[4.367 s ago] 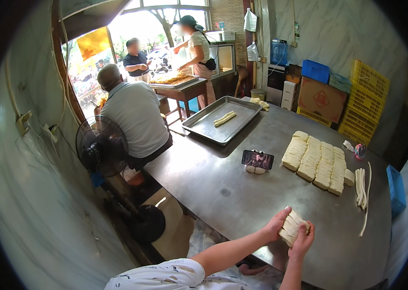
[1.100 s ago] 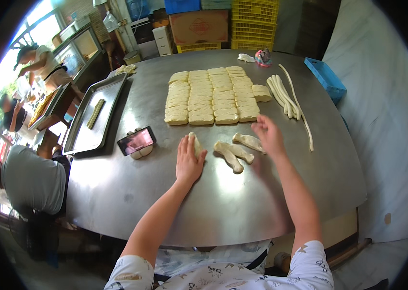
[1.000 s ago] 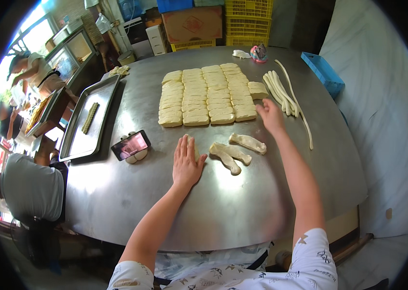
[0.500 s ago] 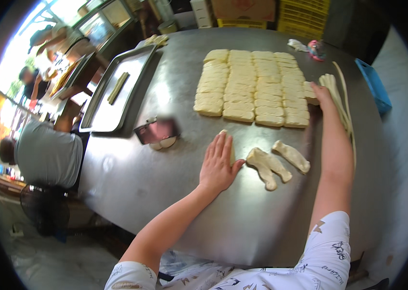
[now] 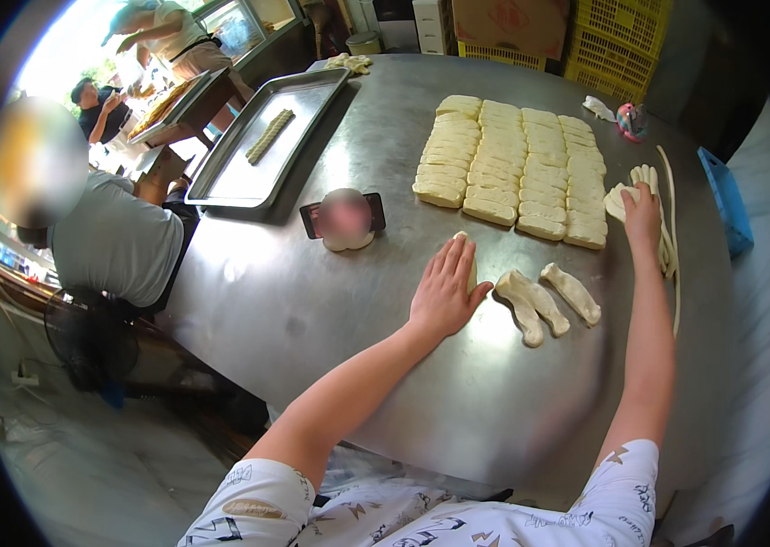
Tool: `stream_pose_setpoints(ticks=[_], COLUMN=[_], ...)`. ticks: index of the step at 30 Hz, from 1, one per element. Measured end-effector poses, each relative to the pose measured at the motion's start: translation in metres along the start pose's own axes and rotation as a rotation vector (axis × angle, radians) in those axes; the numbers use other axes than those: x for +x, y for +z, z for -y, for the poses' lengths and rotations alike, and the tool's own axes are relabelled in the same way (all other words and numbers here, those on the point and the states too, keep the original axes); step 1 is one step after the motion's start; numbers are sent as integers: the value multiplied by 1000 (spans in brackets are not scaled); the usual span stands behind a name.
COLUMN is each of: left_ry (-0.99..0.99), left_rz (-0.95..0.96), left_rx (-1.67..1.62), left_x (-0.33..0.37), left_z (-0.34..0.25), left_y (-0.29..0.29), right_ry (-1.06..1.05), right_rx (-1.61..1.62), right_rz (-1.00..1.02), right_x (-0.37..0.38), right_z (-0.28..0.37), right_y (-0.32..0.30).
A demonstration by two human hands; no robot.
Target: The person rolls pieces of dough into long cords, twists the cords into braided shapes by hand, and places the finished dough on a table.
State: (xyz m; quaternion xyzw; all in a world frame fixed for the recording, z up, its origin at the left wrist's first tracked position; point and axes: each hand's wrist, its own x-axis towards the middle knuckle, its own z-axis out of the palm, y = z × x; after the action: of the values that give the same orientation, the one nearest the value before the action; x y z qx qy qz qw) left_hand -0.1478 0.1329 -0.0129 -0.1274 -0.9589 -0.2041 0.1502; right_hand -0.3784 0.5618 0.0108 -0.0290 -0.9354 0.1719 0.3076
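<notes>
While my flattened left grip [image 5: 444, 294] mostly hides a dough strip [image 5: 473, 274], my right grip [image 5: 644, 221] clasps a dough chunk [image 5: 616, 203]; the baking tray [image 5: 314, 102] holds one dough twist [image 5: 270, 137].

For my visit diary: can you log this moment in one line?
left hand: flat over partly hidden dough | right hand: holding small dough piece | nearby: dough strands

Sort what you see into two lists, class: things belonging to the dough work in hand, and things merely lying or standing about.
Belongs:
dough piece under the left hand
dough lump in the right hand
loose dough strips
dough rows
probably the dough ropes

Lying or standing about:
phone
blue crate
yellow crates
fan
</notes>
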Motion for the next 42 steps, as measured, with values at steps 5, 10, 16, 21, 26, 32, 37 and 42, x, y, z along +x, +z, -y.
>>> stream_pose_setpoints(ticks=[5, 10, 16, 21, 26, 32, 37, 42], left_ry=[2, -50, -645, -492, -534, -698, -787, -598], left_rz=[-66, -194, 123, -20, -105, -145, -202, -8], left_rx=[-39, -457, -1921, -1674, -1602, -1794, -1769, -1664], left_x=[-3, -23, -92, -108, -109, -110, -114, -123], left_z=[0, -12, -100, -76, -58, -36, -11, 28], left_y=[1, -7, -59, -54, -64, -77, -75, -82], right_ry=[-148, -243, -178, -263, -238, -71, 107, -17], right_rx=[167, 596, 736, 445, 397, 818, 935, 803], right_rz=[-70, 81, 103, 57, 157, 190, 235, 423], right_x=[-76, -179, -283, -332, -351, -360, -384, -390], right_z=[109, 205, 254, 284, 312, 324, 315, 319], right_y=[-110, -168, -179, -177, -188, -190, -180, -203])
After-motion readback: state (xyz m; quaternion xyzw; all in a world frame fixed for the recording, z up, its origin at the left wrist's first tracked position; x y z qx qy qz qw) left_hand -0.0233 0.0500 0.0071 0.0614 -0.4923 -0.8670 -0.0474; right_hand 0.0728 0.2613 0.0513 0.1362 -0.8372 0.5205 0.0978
